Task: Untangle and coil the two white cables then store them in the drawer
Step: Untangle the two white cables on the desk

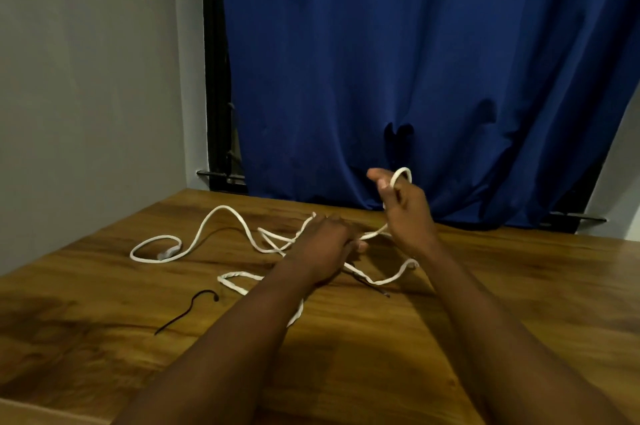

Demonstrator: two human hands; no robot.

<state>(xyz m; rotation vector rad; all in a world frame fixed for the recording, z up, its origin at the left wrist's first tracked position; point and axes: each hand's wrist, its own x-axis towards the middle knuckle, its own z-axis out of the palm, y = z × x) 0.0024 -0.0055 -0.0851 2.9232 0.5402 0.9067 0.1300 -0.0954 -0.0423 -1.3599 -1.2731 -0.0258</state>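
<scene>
Two white cables (224, 207) lie tangled at frame centre. Untangling, your right hand (405, 213) grips a raised loop; your left hand (325, 244) pinches the crossing. Next, likely: draw that loop through.

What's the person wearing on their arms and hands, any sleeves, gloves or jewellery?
The left arm and right arm are bare to the frame's edge, no sleeves showing. The left hand and right hand wear no gloves; no watch, bracelet or ring is visible, though the view is dim.
</scene>
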